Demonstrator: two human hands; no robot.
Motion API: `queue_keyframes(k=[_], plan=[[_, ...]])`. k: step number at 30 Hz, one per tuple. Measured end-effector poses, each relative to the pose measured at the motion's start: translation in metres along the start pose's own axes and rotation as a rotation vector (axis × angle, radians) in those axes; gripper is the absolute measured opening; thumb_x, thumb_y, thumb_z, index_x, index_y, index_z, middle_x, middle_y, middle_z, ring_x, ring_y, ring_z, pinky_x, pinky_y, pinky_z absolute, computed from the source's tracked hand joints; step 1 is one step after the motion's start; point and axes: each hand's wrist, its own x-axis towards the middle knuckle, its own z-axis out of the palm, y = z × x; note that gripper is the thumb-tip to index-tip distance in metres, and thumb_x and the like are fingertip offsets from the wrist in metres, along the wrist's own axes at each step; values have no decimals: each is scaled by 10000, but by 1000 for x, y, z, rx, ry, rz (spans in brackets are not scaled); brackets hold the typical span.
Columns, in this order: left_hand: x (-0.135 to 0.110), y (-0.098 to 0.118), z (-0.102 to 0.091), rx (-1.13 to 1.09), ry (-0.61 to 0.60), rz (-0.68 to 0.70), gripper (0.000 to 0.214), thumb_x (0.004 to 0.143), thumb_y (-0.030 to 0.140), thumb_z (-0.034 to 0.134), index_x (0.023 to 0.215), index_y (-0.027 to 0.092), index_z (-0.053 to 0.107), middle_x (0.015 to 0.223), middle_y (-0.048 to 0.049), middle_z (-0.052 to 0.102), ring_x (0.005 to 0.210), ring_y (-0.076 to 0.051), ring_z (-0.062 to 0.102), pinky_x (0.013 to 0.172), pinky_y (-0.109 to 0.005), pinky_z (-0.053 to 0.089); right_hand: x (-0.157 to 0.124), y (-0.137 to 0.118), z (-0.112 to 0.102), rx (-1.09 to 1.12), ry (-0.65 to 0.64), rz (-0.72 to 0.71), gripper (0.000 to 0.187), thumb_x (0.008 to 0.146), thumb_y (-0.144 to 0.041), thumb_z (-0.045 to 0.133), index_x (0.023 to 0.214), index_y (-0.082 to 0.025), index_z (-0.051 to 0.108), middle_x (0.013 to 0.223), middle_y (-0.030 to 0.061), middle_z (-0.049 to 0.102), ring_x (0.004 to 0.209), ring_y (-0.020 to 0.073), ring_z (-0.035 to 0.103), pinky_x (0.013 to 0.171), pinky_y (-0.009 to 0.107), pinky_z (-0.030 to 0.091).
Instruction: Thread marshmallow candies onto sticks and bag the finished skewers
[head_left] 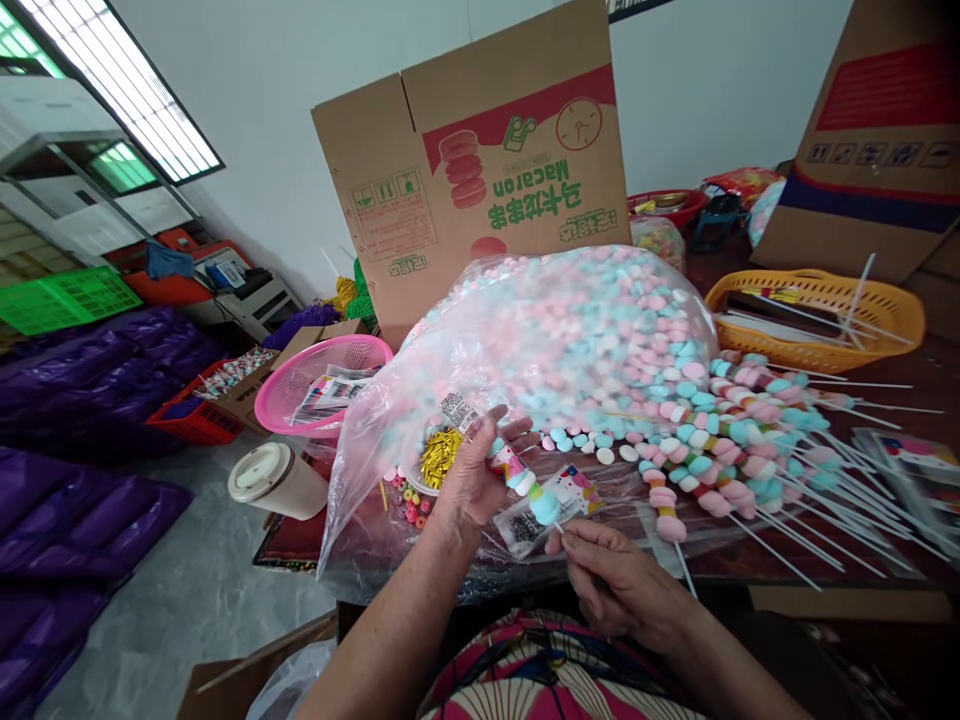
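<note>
A marshmallow skewer (546, 506) with blue, white and green pieces slants between my hands, its upper part inside a clear printed sleeve (459, 412). My left hand (480, 468) is closed around the sleeved part, its fingertips partly spread. With thumb and fingers, my right hand (611, 570) pinches the white stick just below the lowest blue marshmallow. Flat printed plastic sleeves (525, 528) lie on the table under the skewer. Beside my left hand is a bowl of gold twist ties (439, 458), with ring-shaped candies (411, 505) next to it.
A big clear bag of pastel marshmallows (555, 320) fills the table's middle. Finished skewers (735, 440) are piled at right, by a yellow basket (892, 320). A pink basket (274, 395) and a lidded cup (274, 480) stand left. Cardboard boxes (487, 180) rise behind.
</note>
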Motion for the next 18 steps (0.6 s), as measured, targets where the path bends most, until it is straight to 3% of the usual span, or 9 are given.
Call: queue_keyframes(k=[2, 4, 8, 11, 15, 18], plan=[[0, -3, 5, -43, 21, -37, 283, 719, 306, 715, 924, 152, 595, 627, 5, 620, 559, -133, 596, 722, -347, 521, 1, 2, 1, 1, -22, 8, 359, 772, -522, 587, 878, -188, 512, 360, -116, 438, 234, 28, 133, 272, 177, 160], [0, -6, 7, -89, 104, -75, 188, 773, 315, 661, 831, 153, 585, 508, 47, 530, 463, -101, 528, 660, -318, 521, 1, 2, 0, -99, 51, -17, 357, 793, -551, 536, 861, -201, 507, 361, -122, 400, 248, 36, 132, 289, 186, 159], [-2, -8, 3, 0, 260, -185, 243, 801, 365, 625, 721, 150, 545, 513, 30, 519, 479, -124, 546, 590, -309, 505, -1, -2, -6, -684, 366, -283, 376, 835, -531, 462, 653, -205, 500, 431, -50, 430, 409, 96, 358, 421, 225, 285], [-3, -13, 4, 29, 327, -142, 274, 787, 385, 639, 693, 156, 519, 521, 27, 526, 497, -128, 561, 566, -275, 483, -2, -5, -5, -946, 481, -416, 394, 856, -484, 415, 575, -212, 461, 464, -25, 440, 497, 131, 415, 520, 260, 332], [-9, -36, 13, 24, 270, 18, 414, 703, 537, 667, 657, 174, 472, 486, 47, 502, 472, -107, 532, 564, -248, 462, 1, -2, 9, -815, 369, -309, 412, 858, -510, 393, 573, -213, 424, 427, -38, 428, 450, 114, 393, 493, 246, 324], [-18, -51, 11, 142, 162, -71, 481, 661, 625, 644, 642, 173, 478, 490, 29, 525, 447, -103, 503, 485, -222, 404, 4, 1, 15, -478, 231, -123, 431, 813, -591, 438, 610, -211, 424, 380, -69, 406, 336, 70, 287, 371, 216, 218]])
